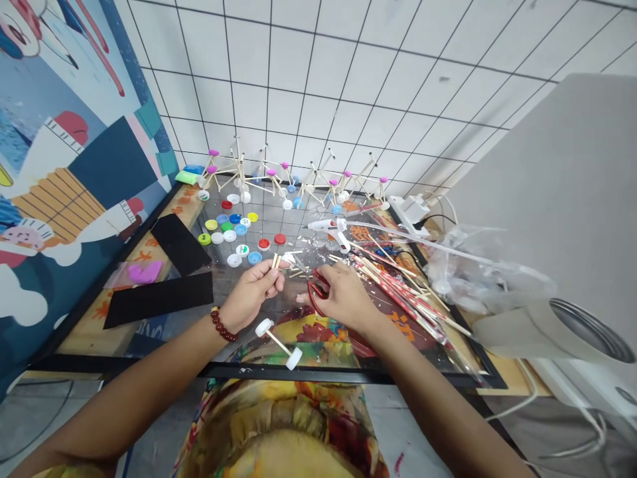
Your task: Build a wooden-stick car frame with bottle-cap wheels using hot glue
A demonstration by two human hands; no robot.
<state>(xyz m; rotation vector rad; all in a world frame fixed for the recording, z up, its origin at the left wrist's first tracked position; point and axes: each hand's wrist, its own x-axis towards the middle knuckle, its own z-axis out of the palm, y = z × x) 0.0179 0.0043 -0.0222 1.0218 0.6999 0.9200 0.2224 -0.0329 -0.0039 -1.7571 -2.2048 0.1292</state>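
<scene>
My left hand (251,292) is closed around short wooden sticks (275,261) that stand up from between thumb and fingers. In my right hand (346,292) are scissors with red handles (317,292), the blades pointing up and left toward the sticks without clearly touching them. Below and between my hands lies a wooden stick (279,341) with a white bottle cap (293,358) at each end. Beyond my hands lie a red cap (279,239), a blue cap (255,258) and several other coloured bottle caps. Cut bits of stick are scattered near the blades.
A white glue gun (328,226) lies ahead, its glue stick trailing right. Chopsticks in red wrappers (398,292) lie at right. Stick-and-cap figures (271,176) line the wall. Black strips (159,300) and pink clay (144,271) lie left; a plastic bag (478,259) sits right.
</scene>
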